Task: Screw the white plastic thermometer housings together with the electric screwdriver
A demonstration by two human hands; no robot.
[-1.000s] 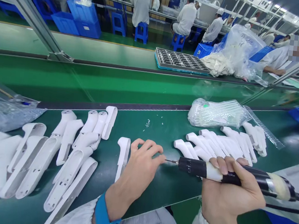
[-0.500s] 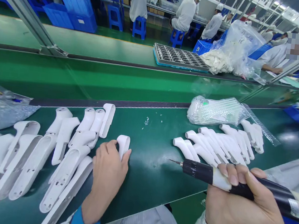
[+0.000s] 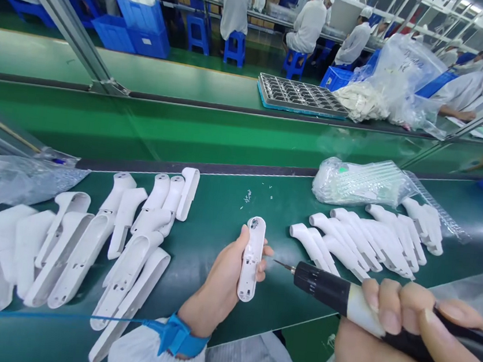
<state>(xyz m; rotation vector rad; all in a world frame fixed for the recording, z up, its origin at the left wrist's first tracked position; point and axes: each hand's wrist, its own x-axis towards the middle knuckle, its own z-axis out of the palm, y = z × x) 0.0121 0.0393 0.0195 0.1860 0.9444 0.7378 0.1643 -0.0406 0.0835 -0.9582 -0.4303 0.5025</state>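
Observation:
My left hand (image 3: 223,280) is closed round a white plastic housing shell (image 3: 251,257), held upright above the green work mat (image 3: 220,213). My right hand (image 3: 414,352) grips a black electric screwdriver (image 3: 333,290) with a white band. Its thin bit (image 3: 283,265) points left, just right of the shell and close to my left fingertips. A blue wrist strap (image 3: 175,336) with a cord sits on my left wrist.
Several open white shells (image 3: 85,250) lie in a row at the left. Assembled white housings (image 3: 365,241) lie at the right beside a clear bag of parts (image 3: 354,182). Small screws (image 3: 248,196) are scattered mid-mat. Beyond the conveyor stand a grey tray (image 3: 299,94) and seated workers.
My left hand picked a white shell off the mat and raised it upright toward the screwdriver bit. My right hand with the screwdriver stayed at the right, tip still pointing left.

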